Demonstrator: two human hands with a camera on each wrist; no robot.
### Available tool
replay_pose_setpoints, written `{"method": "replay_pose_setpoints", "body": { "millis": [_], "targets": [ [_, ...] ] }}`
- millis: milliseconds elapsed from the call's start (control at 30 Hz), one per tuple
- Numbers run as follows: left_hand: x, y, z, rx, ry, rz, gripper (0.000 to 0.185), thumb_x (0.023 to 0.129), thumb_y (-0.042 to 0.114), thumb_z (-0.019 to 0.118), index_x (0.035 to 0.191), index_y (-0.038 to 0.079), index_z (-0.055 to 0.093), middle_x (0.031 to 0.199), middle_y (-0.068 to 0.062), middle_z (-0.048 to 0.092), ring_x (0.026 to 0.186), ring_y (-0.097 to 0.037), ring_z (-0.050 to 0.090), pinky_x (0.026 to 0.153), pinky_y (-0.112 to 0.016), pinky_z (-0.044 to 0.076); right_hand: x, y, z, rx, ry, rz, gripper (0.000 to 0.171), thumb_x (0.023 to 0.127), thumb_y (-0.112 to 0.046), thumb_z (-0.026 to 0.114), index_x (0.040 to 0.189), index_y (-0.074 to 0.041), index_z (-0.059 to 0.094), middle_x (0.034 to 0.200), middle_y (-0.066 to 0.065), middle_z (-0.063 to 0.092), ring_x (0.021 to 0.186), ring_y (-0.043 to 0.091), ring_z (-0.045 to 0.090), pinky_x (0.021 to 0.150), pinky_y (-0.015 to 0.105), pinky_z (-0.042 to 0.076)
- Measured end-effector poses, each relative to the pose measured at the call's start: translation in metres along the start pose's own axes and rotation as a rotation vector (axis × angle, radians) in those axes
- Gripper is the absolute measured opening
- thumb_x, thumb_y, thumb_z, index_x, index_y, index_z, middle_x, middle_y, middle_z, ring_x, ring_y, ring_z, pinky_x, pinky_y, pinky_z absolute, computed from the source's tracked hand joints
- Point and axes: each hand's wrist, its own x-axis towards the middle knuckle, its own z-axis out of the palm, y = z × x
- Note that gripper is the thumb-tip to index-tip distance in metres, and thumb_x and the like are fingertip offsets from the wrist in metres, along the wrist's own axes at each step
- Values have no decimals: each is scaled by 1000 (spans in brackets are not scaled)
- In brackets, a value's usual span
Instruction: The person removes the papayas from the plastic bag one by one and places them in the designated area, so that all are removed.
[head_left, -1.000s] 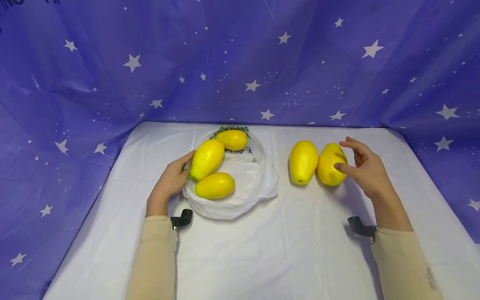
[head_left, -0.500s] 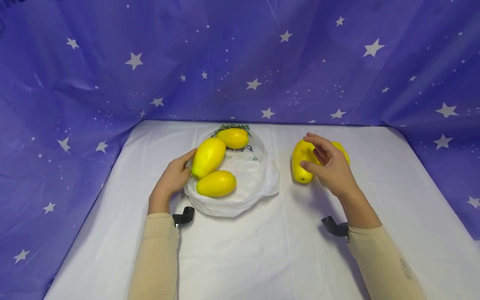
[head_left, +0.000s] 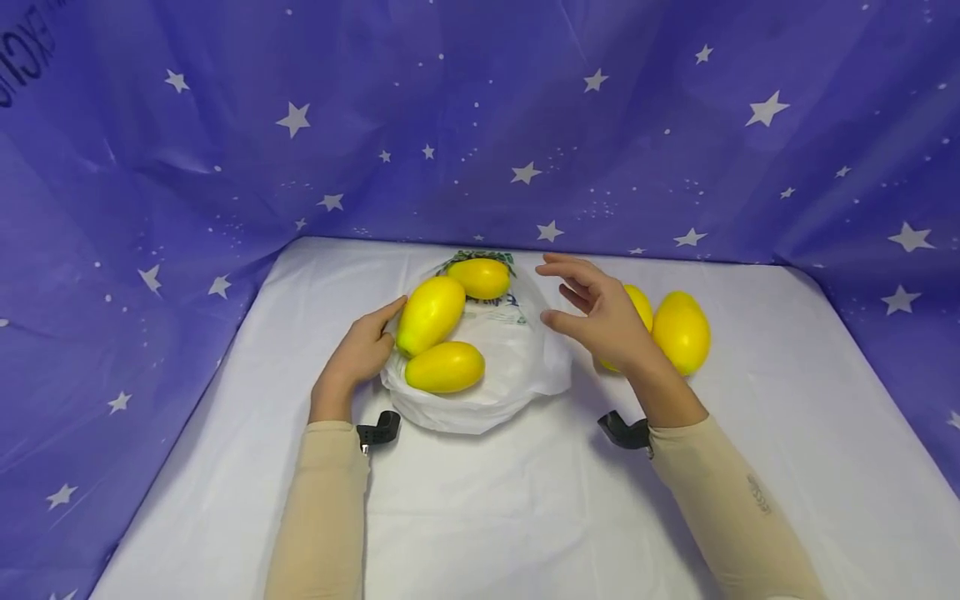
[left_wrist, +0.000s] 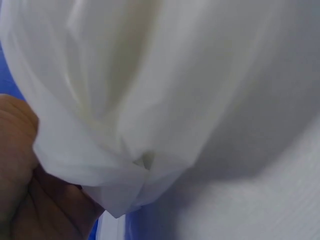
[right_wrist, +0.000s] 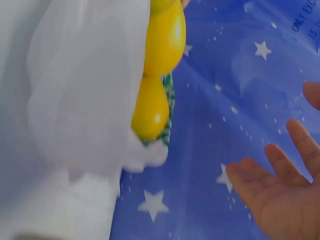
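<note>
A white plastic bag (head_left: pixel 480 417) with green print stands with its mouth rolled wide. Three yellow mangoes, among them a large one (head_left: pixel 431 317), a front one (head_left: pixel 446 367) and a back one (head_left: pixel 480 278), lie within its rim. My left hand (head_left: pixel 356 354) holds the bag's left side, its index finger alongside the large mango; in the left wrist view the bag's folds hide most of its fingertips. My right hand (head_left: pixel 600 312) hovers by the bag's right rim, fingers spread and loosely bent, with nothing in it. The right wrist view shows this hand (right_wrist: pixel 285 195) apart from the bag.
Two more mangoes lie right of the bag, side by side: one (head_left: pixel 640 302) half hidden by my right hand, the other (head_left: pixel 681 333) in full view. A white cloth (head_left: pixel 480 517) covers the table. A blue starry curtain (head_left: pixel 480 117) encloses the back and sides.
My right hand has travelled left, from over the right-hand mango, across the other, to the bag's right rim. It has picked up nothing. My left hand keeps its place at the bag.
</note>
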Motion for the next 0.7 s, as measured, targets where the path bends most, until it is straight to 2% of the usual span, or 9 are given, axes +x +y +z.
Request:
{"method": "replay_pose_setpoints", "body": {
  "millis": [133, 267, 367, 500, 600, 700],
  "targets": [
    [0, -1, 0, -4, 1, -6, 61, 95, 1, 39, 154, 17, 32, 154, -8, 35, 142, -30, 28, 117, -48, 22, 12, -6, 19, 4, -81, 6, 45, 86, 4, 67, 129, -3, 60, 146, 4, 45, 136, 18, 41, 114, 44, 32],
    [0, -2, 0, -4, 3, -2, 61, 95, 1, 38, 154, 17, 32, 154, -7, 35, 142, -30, 28, 117, -48, 22, 25, -5, 38, -30, -160, -38, 39, 87, 4, 67, 125, -3, 63, 143, 6, 49, 134, 18, 43, 112, 45, 33],
    [1, -3, 0, -3, 2, -4, 61, 95, 1, 38, 154, 18, 32, 155, -6, 34, 142, -29, 28, 117, -47, 22, 39, 12, 51, -60, -224, -78, 35, 87, 1, 69, 121, -3, 66, 139, 4, 53, 132, 16, 45, 112, 41, 35],
    [1, -3, -1, 1, 6, -7, 61, 95, 2, 39, 154, 19, 32, 155, -6, 35, 142, -28, 28, 117, -47, 22, 52, 36, 70, -114, -322, -90, 32, 86, -4, 71, 118, -7, 69, 136, 4, 56, 129, 14, 47, 111, 37, 36],
    [1, -4, -1, 4, 5, -6, 61, 95, 2, 39, 153, 19, 33, 154, -6, 35, 142, -28, 29, 117, -46, 22, 54, 42, 82, -129, -396, -68, 30, 86, -4, 71, 116, -8, 70, 133, 6, 59, 128, 16, 48, 111, 42, 36],
    [1, -5, -2, 3, 3, -10, 62, 95, 2, 39, 154, 19, 33, 154, -6, 35, 142, -28, 29, 117, -46, 22, 53, 51, 93, -98, -475, -34, 32, 86, -3, 72, 117, -8, 70, 126, 3, 64, 124, 17, 52, 109, 47, 39]
  ]
}}
